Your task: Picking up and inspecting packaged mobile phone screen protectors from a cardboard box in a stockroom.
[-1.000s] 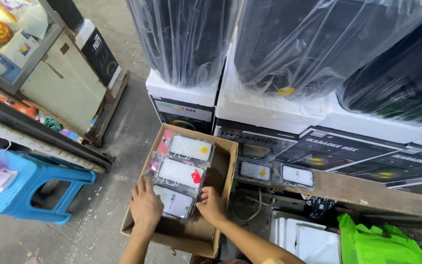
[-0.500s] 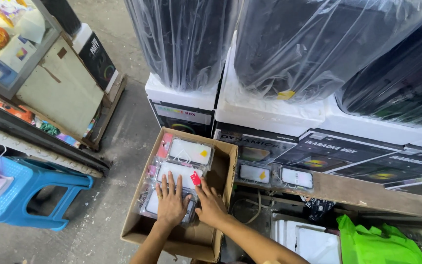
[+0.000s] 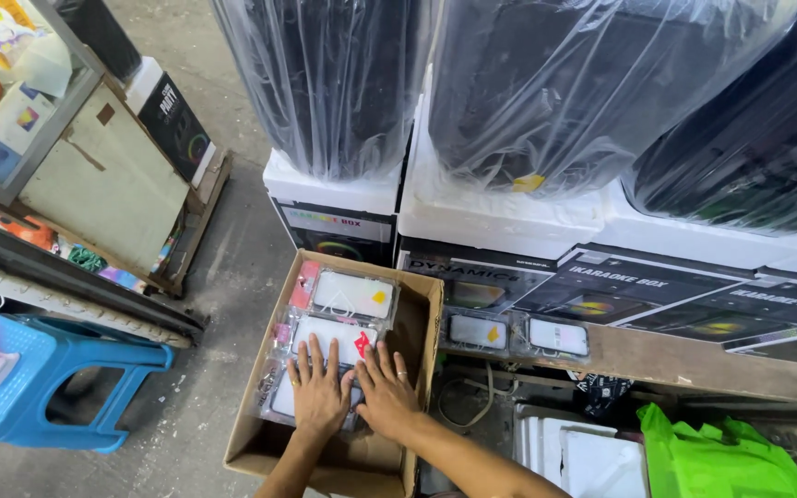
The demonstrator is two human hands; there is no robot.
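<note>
Both hands lie flat, fingers spread and gripping nothing, on the nearest packet of phone cases (image 3: 280, 398) inside an open cardboard box (image 3: 422, 318) on the concrete floor. The left hand (image 3: 318, 392) covers the packet's middle; the right hand (image 3: 385, 395) presses beside it, touching its right edge. Two more packets sit further back in the box: a middle packet (image 3: 336, 335) and a far packet (image 3: 352, 293), each glossy, rectangular and wrapped in clear film (small red and yellow stickers show on them). They look light, smooth and likely slippery, stiff enough to lift by the long edges rather than the flat face. How many cases each stack holds I cannot tell. Beside the box stand foam-capped cartons (image 3: 500, 221) under plastic-wrapped black speakers (image 3: 546, 83).
</note>
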